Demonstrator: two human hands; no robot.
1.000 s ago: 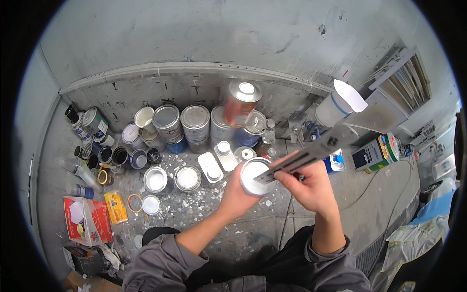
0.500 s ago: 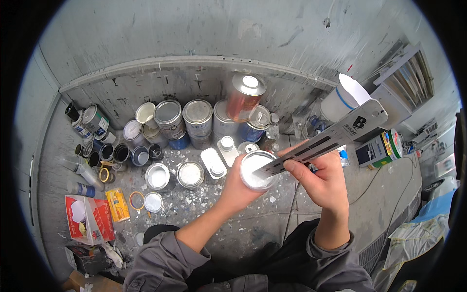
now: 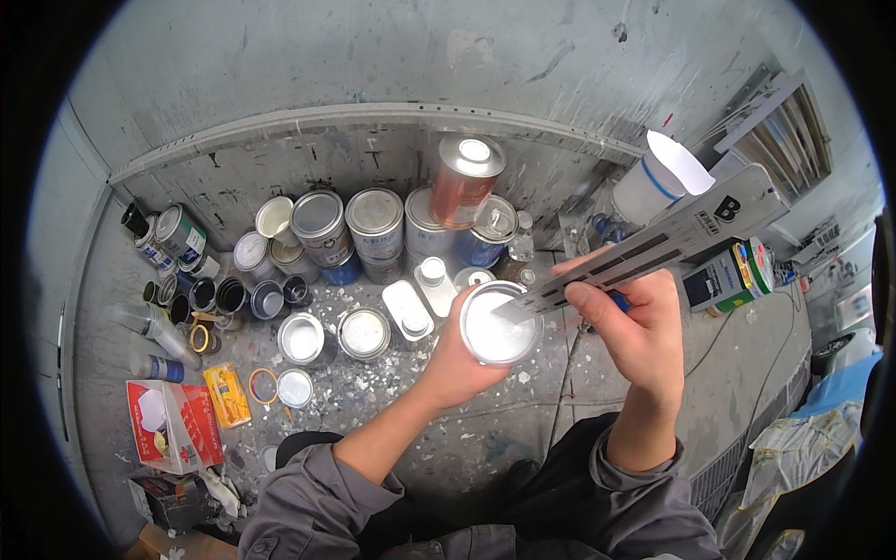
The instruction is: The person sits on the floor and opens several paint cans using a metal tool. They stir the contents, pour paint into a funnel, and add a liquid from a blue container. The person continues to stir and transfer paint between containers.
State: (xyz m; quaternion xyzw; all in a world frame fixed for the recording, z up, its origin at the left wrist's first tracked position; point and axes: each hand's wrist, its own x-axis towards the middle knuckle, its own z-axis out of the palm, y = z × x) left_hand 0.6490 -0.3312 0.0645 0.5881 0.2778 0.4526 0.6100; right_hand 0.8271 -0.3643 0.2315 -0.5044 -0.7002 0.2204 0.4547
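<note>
My left hand is wrapped round a clear cup of white paint, held upright above the floor. Between the thumb and fingers of my right hand is a flat metal mixing stick with dark printed bars. It slants down to the left, and its lower end reaches into the cup, over or in the white paint. Just beyond the cup stand two white plastic bottles with pale caps. An open tin of white paint and a lidded tin sit to their left.
Along the wall stand several paint cans, one red can stacked on top. Dark cups cluster at left, near a red box and a yellow packet. At right are a white bucket, a rectangular can and a cable.
My right hand has moved to the right with the mixing stick, drawing its lower end toward the cup's right side. My left hand still holds the cup in nearly the same place.
</note>
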